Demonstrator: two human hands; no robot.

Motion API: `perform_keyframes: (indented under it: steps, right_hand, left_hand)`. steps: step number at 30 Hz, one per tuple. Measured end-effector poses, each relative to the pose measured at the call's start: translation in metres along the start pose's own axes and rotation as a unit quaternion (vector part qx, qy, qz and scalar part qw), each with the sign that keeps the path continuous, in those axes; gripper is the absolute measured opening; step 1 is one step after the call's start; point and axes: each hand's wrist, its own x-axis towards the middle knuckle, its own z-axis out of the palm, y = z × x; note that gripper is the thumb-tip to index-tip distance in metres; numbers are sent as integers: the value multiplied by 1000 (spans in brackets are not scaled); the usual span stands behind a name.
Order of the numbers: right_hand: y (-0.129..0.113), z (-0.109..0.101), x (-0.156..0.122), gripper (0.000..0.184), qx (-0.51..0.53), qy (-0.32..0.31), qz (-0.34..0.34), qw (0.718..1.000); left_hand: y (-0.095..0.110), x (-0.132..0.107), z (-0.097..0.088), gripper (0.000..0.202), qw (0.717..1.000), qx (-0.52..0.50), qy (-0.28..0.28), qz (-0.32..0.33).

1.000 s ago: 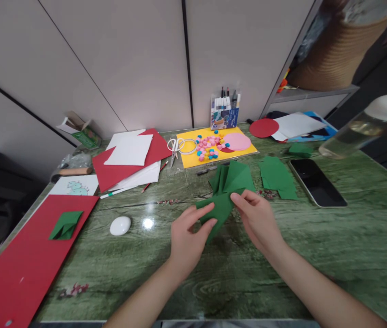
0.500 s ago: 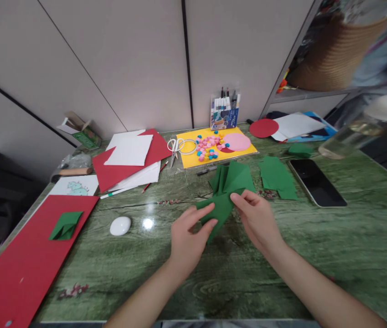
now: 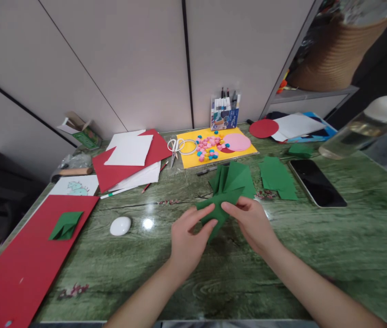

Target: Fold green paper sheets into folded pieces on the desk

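Between my hands is a sheet of green paper (image 3: 223,199), partly folded and held just over the table. My left hand (image 3: 191,232) grips its left side, index finger on top and thumb along the lower edge. The thumb of my right hand (image 3: 253,221) presses on the paper's middle, with the other fingers behind it. Right behind lies a folded green paper piece (image 3: 236,177) with raised pleats. A stack of green paper (image 3: 277,177) sits to the right. One small folded green piece (image 3: 66,226) rests on the red sheet (image 3: 25,259) at left.
Scissors (image 3: 173,152) and colourful pom-poms (image 3: 208,148) lie on a yellow sheet (image 3: 186,161) at the back. A phone (image 3: 317,183) and a clear bottle (image 3: 353,132) stand to the right. A white oval object (image 3: 120,226) is left of my hands.
My right hand has slid left and slightly down, its thumb moving from the paper's right corner to its middle. My left hand has stayed in place.
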Motion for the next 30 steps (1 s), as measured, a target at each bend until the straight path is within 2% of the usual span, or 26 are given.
perform_keyframes:
  steps: [11, 23, 27, 30]
  right_hand:
    - [1, 0, 1, 23, 0, -5, 7, 1000]
    - [3, -2, 2, 33, -39, 6, -6, 999]
    - [5, -1, 0, 32, -43, 4, 5, 999]
    - [4, 0, -2, 25, -46, -20, 17, 999]
  left_hand:
    - [-1, -1, 0, 27, 1000, -5, 4, 6]
    - [4, 0, -1, 21, 1000, 3, -7, 29]
    - [3, -2, 0, 20, 999, 22, 26, 32]
    - [3, -2, 0, 14, 997, 23, 63, 32]
